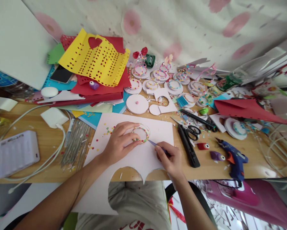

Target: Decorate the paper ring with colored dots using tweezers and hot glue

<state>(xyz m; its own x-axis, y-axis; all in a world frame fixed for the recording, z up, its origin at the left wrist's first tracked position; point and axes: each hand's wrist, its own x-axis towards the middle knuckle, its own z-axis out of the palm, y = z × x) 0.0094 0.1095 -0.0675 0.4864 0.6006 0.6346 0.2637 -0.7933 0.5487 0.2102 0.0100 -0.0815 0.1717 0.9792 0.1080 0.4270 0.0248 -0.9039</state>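
A ring decorated with small coloured dots (147,134) rests on a white paper sheet (157,127) in front of me. My left hand (121,139) is closed over the ring's left side, thumb below and fingers above, pressing it against the sheet. In my right hand (169,156) is a slim bluish pen (154,143), pinched near its lower part, its tip touching or very close to the ring's lower right edge. Curved lines show on the paper just right of the ring. Small coloured paper dots (107,129) are scattered left of my left hand.
Behind the sheet stand several decorated rings on white discs (174,86). To the right lie scissors (192,132), a black stapler-like tool (188,147), small craft punches (216,156) and a blue glue gun (234,159). Thin wire sticks (77,143), a white charger (54,117) and its cable are left.
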